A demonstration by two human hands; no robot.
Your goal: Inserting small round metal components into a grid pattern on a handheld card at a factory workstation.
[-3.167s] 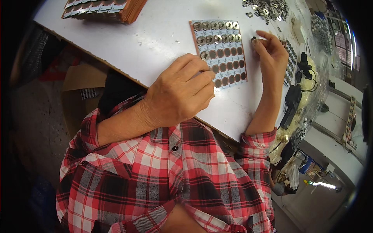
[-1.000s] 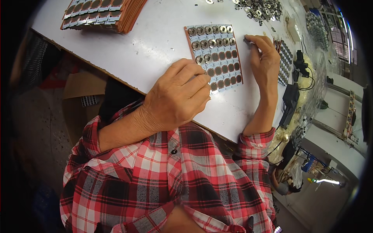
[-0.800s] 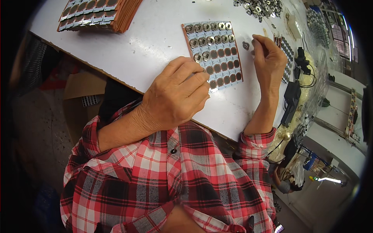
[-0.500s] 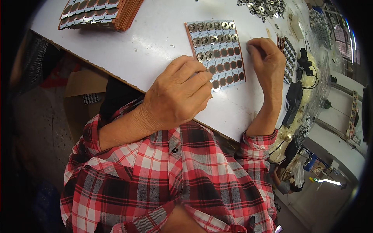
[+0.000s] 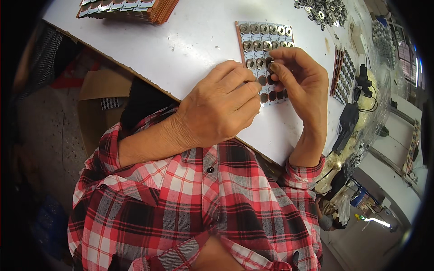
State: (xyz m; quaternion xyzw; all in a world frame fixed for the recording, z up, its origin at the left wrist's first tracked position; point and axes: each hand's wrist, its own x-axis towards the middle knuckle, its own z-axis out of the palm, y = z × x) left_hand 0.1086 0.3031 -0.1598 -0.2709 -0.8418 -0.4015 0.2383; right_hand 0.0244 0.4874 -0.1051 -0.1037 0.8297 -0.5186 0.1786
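Your right hand (image 5: 304,83) pinches a clip (image 5: 271,62) between thumb and index, right over the third row of the board (image 5: 239,39); your left hand (image 5: 219,106) is curled at the board's lower left, fingertips hidden, can't tell if it grips. Clip is probably light, stiff, slick: take it by the rim. Board looks thin, rigid, flat on the table (image 5: 190,56): hold its edge. Versus half a second ago, right hand came from beside the board to over it; third row shows the same two clips
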